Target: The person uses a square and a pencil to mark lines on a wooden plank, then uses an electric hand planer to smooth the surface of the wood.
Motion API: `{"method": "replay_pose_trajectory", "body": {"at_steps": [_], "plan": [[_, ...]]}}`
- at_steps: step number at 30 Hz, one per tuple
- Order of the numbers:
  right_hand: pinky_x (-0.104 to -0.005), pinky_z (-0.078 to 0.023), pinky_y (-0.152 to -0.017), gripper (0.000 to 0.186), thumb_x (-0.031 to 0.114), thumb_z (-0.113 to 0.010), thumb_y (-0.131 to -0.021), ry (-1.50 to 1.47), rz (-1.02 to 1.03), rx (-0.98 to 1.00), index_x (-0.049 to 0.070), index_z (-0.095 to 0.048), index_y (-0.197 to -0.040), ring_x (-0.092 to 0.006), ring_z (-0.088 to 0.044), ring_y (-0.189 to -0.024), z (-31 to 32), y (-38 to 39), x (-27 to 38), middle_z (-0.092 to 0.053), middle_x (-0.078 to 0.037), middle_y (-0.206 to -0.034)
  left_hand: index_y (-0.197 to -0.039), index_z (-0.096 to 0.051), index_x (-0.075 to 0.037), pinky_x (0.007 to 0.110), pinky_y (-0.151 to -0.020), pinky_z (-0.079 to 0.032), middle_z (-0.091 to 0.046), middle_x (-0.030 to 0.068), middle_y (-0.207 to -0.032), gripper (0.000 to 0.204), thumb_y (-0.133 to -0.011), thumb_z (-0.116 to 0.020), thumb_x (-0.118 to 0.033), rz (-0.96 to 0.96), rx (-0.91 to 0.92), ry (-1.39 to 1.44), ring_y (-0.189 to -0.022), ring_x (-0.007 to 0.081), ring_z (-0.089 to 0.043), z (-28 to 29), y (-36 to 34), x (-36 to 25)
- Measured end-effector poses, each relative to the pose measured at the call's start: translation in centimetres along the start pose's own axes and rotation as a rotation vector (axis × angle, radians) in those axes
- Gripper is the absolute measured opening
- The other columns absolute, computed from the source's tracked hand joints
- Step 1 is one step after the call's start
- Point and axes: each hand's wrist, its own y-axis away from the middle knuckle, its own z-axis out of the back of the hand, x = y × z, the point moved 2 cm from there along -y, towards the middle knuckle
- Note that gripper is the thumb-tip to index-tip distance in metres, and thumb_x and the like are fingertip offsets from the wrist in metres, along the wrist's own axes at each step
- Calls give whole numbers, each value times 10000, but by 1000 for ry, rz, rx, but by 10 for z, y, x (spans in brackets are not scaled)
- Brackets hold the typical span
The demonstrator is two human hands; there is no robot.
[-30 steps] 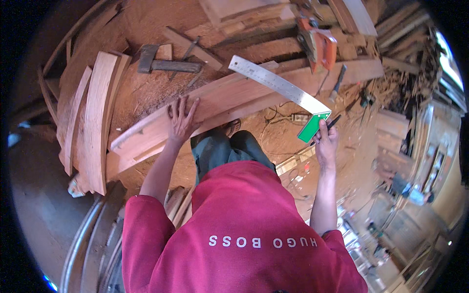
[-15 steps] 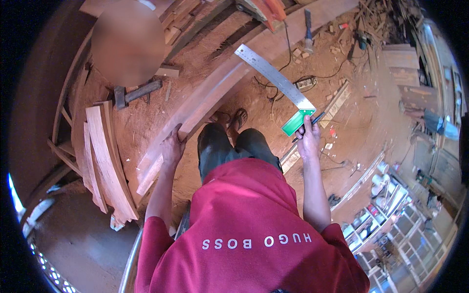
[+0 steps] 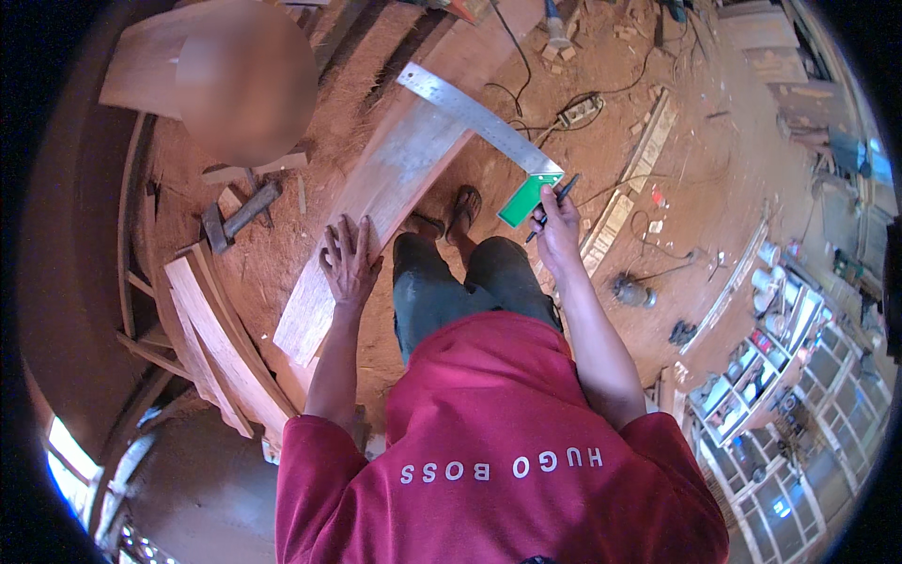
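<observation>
My left hand (image 3: 351, 263) lies with its fingers spread on the broad upper face of a long reddish wooden board (image 3: 399, 155), close to its near end. The board slants away to the far right, past my feet. In my right hand (image 3: 558, 230) is a try square (image 3: 529, 201) with a green handle and a long metal blade. Its blade reaches across the board toward the far left; whether it touches the wood I cannot tell. A slim dark pen or pencil (image 3: 567, 186) is held in the same hand, beside the green handle.
Left of the board lie a hammer (image 3: 237, 218) and several stacked curved boards (image 3: 225, 329). A power strip (image 3: 581, 111) with cables and a long wooden strip (image 3: 631, 179) lie on the dusty ground at right. A shelf of tools and containers (image 3: 752, 376) stands lower right.
My left hand has gone from gripping the board's edge to lying flat on its face. The board now shows its broad side. My right hand and the try square have moved left and slightly away.
</observation>
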Motion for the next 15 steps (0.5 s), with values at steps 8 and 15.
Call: {"method": "replay_pose_trajectory", "body": {"at_steps": [8,15], "plan": [[-210,-374,-512,228,343,-689,-961,201,-95,87,119,-651,-983,-27,-487,-680,-26,-35,-60,-578,62,-810,-1537,-357,-308,619,-1106,-259,-292,131,-1597,958,-728,-754,-633,-114,54,-17,-1454,419,-268,12,-36,5],[-286,-489,-739,255,282,-688,-964,220,-56,179,46,-698,-1062,-88,-589,-799,-55,-56,-107,-671,24,-887,-1546,-344,-271,606,-1186,-121,-260,117,-1618,1066,-673,-710,-759,-507,-60,202,-1507,331,-205,9,-121,-66]]}}
